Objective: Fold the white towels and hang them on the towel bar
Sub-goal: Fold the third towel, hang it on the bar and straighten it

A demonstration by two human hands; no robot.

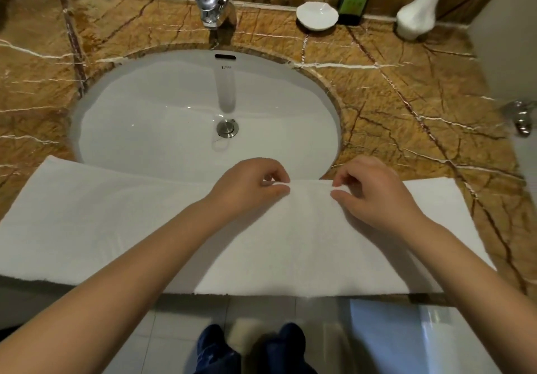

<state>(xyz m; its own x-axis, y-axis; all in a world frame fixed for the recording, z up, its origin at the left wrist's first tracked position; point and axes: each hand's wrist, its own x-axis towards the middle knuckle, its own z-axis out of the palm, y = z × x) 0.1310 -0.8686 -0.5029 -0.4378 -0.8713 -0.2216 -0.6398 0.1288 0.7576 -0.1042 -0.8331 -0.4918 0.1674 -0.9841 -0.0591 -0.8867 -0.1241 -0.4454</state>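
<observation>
now the towel [87,222] lies flat along the front of the counter [406,97], at 6 o'clock from the sink [174,106], and its far edge covers a little of the basin rim. the left hand [252,187] and the right hand [374,196] each pinch this far edge, at the towel's 12 o'clock, thumb against fingers, close together near the middle. i think they hold it so to line up the layers for a fold. the towel looks white and smooth, long from 9 to 3 o'clock; at the pinch two layers seem to show.
</observation>
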